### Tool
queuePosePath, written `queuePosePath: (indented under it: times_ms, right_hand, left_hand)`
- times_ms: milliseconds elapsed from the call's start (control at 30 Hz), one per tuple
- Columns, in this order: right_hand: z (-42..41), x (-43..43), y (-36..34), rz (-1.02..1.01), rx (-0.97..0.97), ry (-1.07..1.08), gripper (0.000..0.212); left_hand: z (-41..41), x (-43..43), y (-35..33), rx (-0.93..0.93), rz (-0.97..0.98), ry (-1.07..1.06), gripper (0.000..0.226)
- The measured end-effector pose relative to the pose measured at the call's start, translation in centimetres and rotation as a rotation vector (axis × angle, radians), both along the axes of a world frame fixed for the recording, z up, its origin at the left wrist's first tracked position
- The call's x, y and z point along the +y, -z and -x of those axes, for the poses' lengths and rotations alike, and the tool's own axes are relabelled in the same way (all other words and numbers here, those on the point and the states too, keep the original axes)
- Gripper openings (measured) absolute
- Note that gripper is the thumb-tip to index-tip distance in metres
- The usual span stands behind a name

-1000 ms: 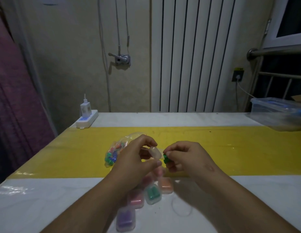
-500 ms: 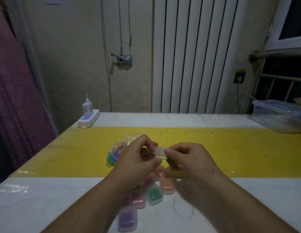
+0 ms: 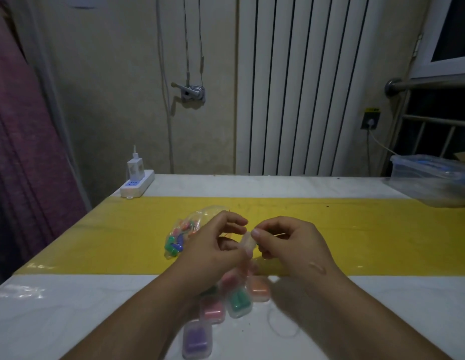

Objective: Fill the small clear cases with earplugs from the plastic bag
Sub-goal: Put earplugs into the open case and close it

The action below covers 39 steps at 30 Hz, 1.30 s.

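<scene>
Over the yellow strip point(image 3: 356, 235) of the desk point(image 3: 70, 307), lifted off the surface: small clear case point(image 3: 247, 241), clamped between both hands. Gripped from the left by left hand point(image 3: 213, 250), thumb underneath and fingers curled over the top; pinched from the right by right hand point(image 3: 288, 245), fingertip pressed on its upper edge. Lid state and contents too blurred to tell. Just behind the left hand, lying on the yellow strip: plastic bag point(image 3: 208, 213), with coloured earplugs point(image 3: 174, 245) bunched at its near left end. Below the wrists, on the white part of the desk, clustered close together: orange case point(image 3: 257, 288), green case point(image 3: 239, 304), pink case point(image 3: 213, 309) and, nearest the viewer, purple case point(image 3: 197, 341), all filled; partly hidden under the left wrist, one more reddish one. Right of these, faint thin loop point(image 3: 280, 323) lying flat. At the far left corner, white power strip point(image 3: 137, 184) with charger point(image 3: 134, 167) plugged in. At the far right edge, lidded plastic box point(image 3: 431, 180). Behind the desk, white radiator point(image 3: 299, 87) against the wall; at far left, purple curtain point(image 3: 23, 152).
</scene>
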State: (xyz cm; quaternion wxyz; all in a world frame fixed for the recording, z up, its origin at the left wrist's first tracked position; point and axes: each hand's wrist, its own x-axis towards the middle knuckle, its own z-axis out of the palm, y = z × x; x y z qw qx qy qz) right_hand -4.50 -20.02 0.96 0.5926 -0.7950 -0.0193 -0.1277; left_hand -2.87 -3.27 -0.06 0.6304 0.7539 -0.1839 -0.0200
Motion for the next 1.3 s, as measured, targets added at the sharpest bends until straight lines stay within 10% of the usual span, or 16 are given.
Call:
queuePosePath:
  times_ms: [1300]
  right_hand:
    - [0.2,1.3,0.5,-0.228,0.165,-0.060,0.010]
  left_hand:
    - [-0.5,-0.4,0.3,-0.362,-0.060,-0.203,0.022]
